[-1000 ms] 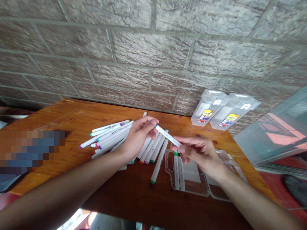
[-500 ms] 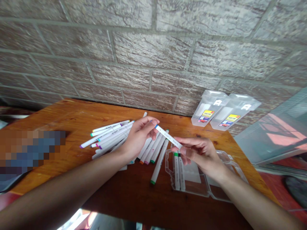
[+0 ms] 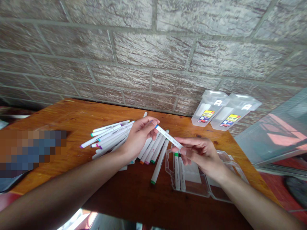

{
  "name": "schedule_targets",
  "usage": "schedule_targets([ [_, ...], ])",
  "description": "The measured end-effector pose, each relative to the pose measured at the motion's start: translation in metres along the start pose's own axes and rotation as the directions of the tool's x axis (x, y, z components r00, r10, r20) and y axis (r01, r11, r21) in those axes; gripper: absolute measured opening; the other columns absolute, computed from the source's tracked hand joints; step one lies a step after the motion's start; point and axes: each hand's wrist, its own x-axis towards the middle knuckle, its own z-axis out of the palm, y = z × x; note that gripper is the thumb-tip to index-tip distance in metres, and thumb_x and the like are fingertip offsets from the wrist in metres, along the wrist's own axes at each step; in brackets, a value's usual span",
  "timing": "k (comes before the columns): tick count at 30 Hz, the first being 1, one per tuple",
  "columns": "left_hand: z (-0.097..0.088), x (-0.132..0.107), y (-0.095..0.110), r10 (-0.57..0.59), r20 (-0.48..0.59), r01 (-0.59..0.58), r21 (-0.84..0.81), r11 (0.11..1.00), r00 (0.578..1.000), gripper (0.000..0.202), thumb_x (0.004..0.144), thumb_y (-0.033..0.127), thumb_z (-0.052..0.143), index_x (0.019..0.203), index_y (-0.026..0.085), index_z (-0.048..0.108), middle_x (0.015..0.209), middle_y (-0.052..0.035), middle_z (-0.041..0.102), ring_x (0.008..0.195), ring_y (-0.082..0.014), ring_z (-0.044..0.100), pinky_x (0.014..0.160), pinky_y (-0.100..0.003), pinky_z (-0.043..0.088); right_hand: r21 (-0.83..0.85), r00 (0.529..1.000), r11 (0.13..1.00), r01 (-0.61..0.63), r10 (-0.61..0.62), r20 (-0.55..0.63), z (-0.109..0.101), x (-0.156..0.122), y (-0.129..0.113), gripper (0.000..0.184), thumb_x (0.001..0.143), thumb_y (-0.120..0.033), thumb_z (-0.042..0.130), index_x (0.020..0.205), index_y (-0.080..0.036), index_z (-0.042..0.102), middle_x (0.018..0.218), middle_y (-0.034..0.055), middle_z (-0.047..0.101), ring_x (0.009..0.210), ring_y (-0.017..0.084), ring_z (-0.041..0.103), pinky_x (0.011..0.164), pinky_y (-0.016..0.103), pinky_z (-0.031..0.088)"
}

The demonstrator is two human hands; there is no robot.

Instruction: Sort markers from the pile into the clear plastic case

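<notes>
Both hands hold one white marker (image 3: 169,137) with a blue end, tilted down to the right above the table. My left hand (image 3: 141,132) pinches its blue end. The fingers of my right hand (image 3: 200,153) are closed on the other end. Below my right hand lies an open clear plastic case (image 3: 196,190); two markers (image 3: 177,172), one green-ended and one black-ended, lie side by side in its left part. Several white markers (image 3: 111,140) with coloured ends are heaped beside and behind my left hand, which hides some of them. One green-ended marker (image 3: 159,163) lies left of the case.
Two clear plastic cases (image 3: 207,110) with yellow labels stand upright against the brick wall (image 3: 153,48) at the back right. The wooden table (image 3: 64,118) ends at the wall. A blurred-out object (image 3: 31,153) lies at the left edge, and a glass panel (image 3: 275,127) stands right of the table.
</notes>
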Motion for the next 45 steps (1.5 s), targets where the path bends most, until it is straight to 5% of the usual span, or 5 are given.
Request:
schedule_targets([
  [24, 0.000, 0.002, -0.001, 0.027, 0.003, -0.027, -0.002, 1.000, 1.000, 0.015, 0.086, 0.031, 0.074, 0.084, 0.016, 0.071, 0.073, 0.0002, 0.063, 0.057, -0.0094, 0.052, 0.055, -0.022, 0.042, 0.115, 1.000, 0.993, 0.006, -0.005, -0.007, -0.003, 0.000, 0.004, 0.034, 0.084, -0.033, 0.083, 0.117, -0.026, 0.082, 0.089, 0.0105, 0.083, 0.052, 0.011, 0.062, 0.049, 0.023, 0.050],
  [45, -0.002, 0.002, -0.003, 0.028, 0.024, -0.029, 0.036, 0.999, 0.999, 0.016, 0.091, 0.032, 0.071, 0.085, 0.017, 0.070, 0.074, 0.0001, 0.064, 0.060, -0.0093, 0.053, 0.056, -0.020, 0.042, 0.022, 0.998, 0.999, 0.030, -0.029, -0.051, -0.007, 0.002, 0.013, 0.024, 0.090, -0.029, 0.078, 0.114, -0.026, 0.081, 0.085, 0.0075, 0.083, 0.050, 0.009, 0.065, 0.047, 0.020, 0.049],
])
